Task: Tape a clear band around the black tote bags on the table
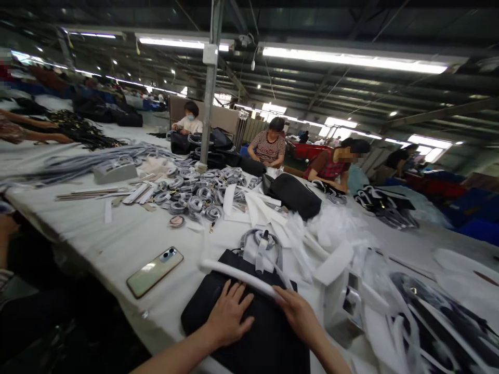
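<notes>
A black bag (268, 337) lies flat on the white-covered table in front of me. Across its upper part runs a white padded tube (237, 275), which looks like a wrapped handle. My left hand (232, 314) rests palm down on the bag, fingers spread, fingertips just below the tube. At the tube's right end, my right hand (298, 311) has its fingers closed over it; the thumb is hard to make out. Beyond the bag's top edge sits a coiled grey strap (278, 249) in clear wrapping, with a black tip.
Left of the bag lies a phone (155, 271). Many wrapped strap coils (202, 195) are heaped behind, near a metal post (210, 88). White foam sheets (257, 208), another black bag (294, 195) and a grey tape dispenser (343, 306) surround the work spot. Several people sit across the table.
</notes>
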Demonstrator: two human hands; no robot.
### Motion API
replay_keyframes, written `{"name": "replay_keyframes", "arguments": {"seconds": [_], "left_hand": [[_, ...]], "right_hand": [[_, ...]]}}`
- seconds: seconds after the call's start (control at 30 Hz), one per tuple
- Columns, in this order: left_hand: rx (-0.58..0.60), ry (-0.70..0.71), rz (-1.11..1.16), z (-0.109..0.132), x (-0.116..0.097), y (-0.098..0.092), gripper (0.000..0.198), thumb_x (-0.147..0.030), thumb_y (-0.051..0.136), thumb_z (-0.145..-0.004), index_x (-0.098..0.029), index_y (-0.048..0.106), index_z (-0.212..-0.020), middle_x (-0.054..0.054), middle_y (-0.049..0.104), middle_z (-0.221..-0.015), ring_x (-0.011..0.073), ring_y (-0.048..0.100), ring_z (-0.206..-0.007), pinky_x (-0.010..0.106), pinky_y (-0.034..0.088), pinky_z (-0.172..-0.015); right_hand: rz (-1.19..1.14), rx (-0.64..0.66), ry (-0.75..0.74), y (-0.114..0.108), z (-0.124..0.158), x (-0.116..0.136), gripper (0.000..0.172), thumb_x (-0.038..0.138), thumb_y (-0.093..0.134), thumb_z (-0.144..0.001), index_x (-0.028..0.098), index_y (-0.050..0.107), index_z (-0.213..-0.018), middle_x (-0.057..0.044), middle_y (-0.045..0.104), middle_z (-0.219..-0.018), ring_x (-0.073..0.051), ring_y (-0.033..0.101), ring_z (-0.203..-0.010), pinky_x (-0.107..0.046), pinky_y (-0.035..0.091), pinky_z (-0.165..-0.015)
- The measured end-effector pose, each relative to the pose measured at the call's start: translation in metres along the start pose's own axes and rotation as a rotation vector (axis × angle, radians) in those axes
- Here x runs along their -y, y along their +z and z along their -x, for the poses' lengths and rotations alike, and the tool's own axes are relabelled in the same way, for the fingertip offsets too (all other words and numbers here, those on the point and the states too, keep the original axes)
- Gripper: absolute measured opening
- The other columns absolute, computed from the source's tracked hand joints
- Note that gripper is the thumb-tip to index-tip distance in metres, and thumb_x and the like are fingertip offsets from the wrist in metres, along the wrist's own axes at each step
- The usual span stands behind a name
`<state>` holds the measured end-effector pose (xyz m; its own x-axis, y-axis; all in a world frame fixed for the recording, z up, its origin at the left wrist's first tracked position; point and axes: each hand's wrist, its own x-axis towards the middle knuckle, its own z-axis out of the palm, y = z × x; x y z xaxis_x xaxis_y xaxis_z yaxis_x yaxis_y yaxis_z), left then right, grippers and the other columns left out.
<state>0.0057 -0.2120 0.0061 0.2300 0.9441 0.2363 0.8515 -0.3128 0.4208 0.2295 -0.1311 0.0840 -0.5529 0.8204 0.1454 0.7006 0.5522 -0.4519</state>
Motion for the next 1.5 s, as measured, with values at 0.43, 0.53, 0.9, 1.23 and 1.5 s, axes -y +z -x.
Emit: {"name": "replay_keyframes", "arguments": {"seconds": [0.43, 0.53, 0.9, 1.23, 1.5], "left_hand": [[0.230, -0.109, -0.092, -0.044, -0.007, -0.059, 0.074, -0.069, 0.072, -0.055, -0.016, 0.061, -0.104, 0.014, 0.061, -0.105, 0.0339, 0.056, -0.102, 0.047, 0.044, -0.091], [0.235, -0.028, -0.116, -0.046, -0.013, -0.067, 0.076, -0.075, 0.066, -0.057, -0.014, 0.061, -0.102, 0.015, 0.061, -0.105, 0.0326, 0.059, -0.095, 0.045, 0.049, -0.083], [0.481, -0.090, -0.134, -0.066, 0.000, -0.046, 0.089, -0.092, 0.045, -0.054, -0.014, 0.071, -0.088, 0.021, 0.071, -0.092, 0.0389, 0.066, -0.088, 0.049, 0.051, -0.077], [0.462, -0.056, -0.159, -0.059, 0.010, -0.031, 0.073, -0.081, 0.037, -0.072, -0.018, 0.070, -0.089, 0.015, 0.072, -0.092, 0.0352, 0.067, -0.090, 0.043, 0.050, -0.076], [0.483, -0.092, -0.142, -0.062, 0.016, -0.024, 0.071, -0.083, 0.039, -0.069, -0.021, 0.070, -0.086, 0.013, 0.072, -0.091, 0.0342, 0.066, -0.090, 0.040, 0.050, -0.076]], "right_hand": [[-0.154, 0.253, 0.255, -0.009, -0.007, -0.058, 0.039, 0.038, 0.054, -0.078, 0.022, 0.071, -0.110, -0.007, 0.069, -0.114, -0.028, 0.060, -0.110, -0.038, 0.041, -0.099], [-0.375, 0.523, 0.201, -0.020, -0.012, -0.047, 0.038, 0.042, 0.058, -0.078, 0.021, 0.072, -0.107, -0.005, 0.072, -0.105, -0.028, 0.064, -0.101, -0.036, 0.047, -0.091], [-0.155, 0.474, 0.228, -0.014, -0.006, -0.035, 0.056, 0.063, 0.044, -0.082, 0.016, 0.066, -0.062, -0.001, 0.057, -0.057, -0.015, 0.051, -0.056, -0.026, 0.041, -0.057], [0.093, 0.188, 0.580, -0.062, 0.142, -0.089, 0.036, 0.039, 0.042, -0.085, 0.019, 0.066, -0.068, -0.007, 0.067, -0.070, -0.023, 0.060, -0.070, -0.031, 0.041, -0.069], [0.204, 0.283, 0.724, -0.035, 0.221, -0.077, 0.042, 0.053, 0.050, -0.081, 0.017, 0.068, -0.090, -0.016, 0.071, -0.094, -0.035, 0.065, -0.091, -0.043, 0.047, -0.079]]}}
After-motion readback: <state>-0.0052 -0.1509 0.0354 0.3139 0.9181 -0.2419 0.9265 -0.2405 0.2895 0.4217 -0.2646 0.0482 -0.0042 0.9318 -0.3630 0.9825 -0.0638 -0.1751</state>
